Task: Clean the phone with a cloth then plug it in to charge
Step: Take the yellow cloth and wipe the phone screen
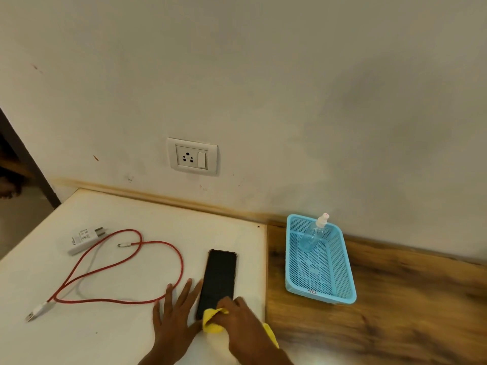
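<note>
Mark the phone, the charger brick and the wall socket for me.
phone (220, 272): head view, middle of dark screen
charger brick (83, 241): head view, white body
wall socket (187, 157): head view, between the pin holes

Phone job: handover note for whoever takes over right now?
Hands: left hand lies flat on the table beside the phone; right hand grips the cloth on the phone's near end.
Things: cable and charger lie loose to the left, both cable ends free; socket empty.
Done: wiping under way.
Left: finish wiping, join charger, cable and phone, plug into socket.
</note>
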`<action>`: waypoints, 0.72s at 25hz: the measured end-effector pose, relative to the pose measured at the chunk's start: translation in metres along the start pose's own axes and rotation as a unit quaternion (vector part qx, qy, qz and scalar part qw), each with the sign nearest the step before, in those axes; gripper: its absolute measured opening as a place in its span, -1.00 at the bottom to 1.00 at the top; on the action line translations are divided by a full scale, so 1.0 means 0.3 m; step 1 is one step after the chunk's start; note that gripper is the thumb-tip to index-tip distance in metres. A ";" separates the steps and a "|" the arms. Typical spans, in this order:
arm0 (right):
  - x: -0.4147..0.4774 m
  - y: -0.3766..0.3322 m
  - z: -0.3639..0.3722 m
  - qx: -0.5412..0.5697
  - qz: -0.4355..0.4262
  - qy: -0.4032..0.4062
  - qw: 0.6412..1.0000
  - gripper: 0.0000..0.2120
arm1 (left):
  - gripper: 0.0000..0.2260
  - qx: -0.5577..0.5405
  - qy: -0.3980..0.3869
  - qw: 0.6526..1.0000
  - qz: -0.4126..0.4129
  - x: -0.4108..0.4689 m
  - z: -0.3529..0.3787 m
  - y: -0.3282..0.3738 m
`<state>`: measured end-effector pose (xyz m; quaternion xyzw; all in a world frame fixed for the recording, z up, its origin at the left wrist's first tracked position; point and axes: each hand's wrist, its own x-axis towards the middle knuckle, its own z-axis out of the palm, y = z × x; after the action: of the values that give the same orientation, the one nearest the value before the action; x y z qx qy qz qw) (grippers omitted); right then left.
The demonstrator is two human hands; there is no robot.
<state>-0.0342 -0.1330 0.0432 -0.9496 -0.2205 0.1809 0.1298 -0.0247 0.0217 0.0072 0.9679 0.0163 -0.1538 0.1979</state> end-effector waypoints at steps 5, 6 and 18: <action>0.018 -0.001 -0.019 0.036 0.110 -0.052 0.992 -0.54 | -0.25 0.016 -0.048 0.998 -0.027 0.011 0.024 -0.017; 0.017 -0.016 -0.022 0.052 0.109 -0.079 0.990 -0.54 | -0.24 0.025 -0.055 0.998 -0.025 0.009 0.016 -0.016; 0.227 0.111 -0.223 0.089 0.190 0.122 0.970 -0.49 | -0.15 0.059 -0.091 0.994 -0.034 0.037 0.051 -0.036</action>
<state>0.0620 -0.1415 0.0732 -0.9738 -0.0016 0.1039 0.2025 -0.0196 0.0254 -0.0136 0.9588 0.0221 -0.2485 0.1355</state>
